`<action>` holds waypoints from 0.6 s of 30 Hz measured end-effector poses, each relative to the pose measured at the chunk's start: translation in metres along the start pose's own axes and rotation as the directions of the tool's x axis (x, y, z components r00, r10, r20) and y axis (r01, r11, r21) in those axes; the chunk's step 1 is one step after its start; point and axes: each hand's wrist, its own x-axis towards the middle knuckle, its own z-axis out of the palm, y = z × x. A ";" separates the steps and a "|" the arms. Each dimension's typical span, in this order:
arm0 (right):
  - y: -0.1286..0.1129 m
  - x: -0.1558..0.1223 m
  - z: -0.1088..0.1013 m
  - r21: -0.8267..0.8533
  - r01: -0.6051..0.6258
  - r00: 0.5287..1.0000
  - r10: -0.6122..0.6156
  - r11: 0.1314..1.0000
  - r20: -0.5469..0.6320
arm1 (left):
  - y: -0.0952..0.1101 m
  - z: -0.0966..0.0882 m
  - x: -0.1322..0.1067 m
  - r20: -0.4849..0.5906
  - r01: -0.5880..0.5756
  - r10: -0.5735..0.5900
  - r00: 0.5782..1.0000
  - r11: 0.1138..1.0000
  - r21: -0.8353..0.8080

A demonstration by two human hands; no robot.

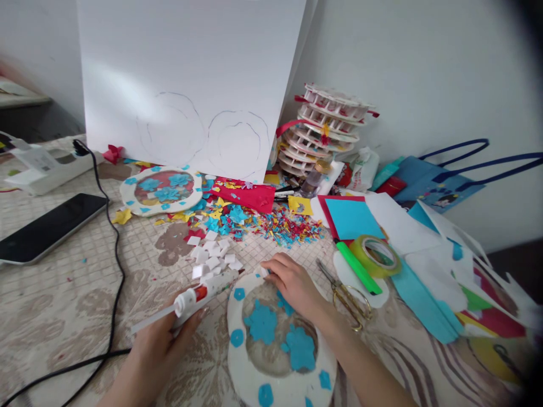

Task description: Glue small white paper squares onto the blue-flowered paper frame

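Observed from the head camera: the left hand (159,345) is clamped around a glue applicator (199,294), a white tube with a red band. Its long axis runs from lower left to upper right, and the nozzle end points toward the top rim of the near paper plate ring (237,362).

The right hand (292,282) rests on that top rim, fingers together and pressing down on a small white piece; I cannot tell whether the piece is pinched or merely held flat. The nozzle lies just left of these fingertips, near but apart.

The ring sits directly before me on the patterned tablecloth (63,299), with blue paper flowers (261,323) inside its opening and blue dots around its rim.

A heap of white foam squares (212,254) lies just beyond the nozzle. Scissors (345,294) lie just right of the right wrist, with a green marker (358,268) and a tape roll (375,255) beyond them. A finished ring (161,191) lies well apart at upper left.
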 end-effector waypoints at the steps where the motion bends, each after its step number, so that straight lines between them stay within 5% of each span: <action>1: 0.000 0.000 0.000 0.000 -0.001 1.000 0.001 1.000 0.002 | 0.000 0.000 0.000 0.001 -0.005 0.005 1.000 1.000 0.002; 18: -0.002 0.000 -0.001 -0.002 -0.015 1.000 0.015 1.000 0.004 | 0.004 -0.003 0.001 0.018 -0.001 0.000 1.000 0.998 0.059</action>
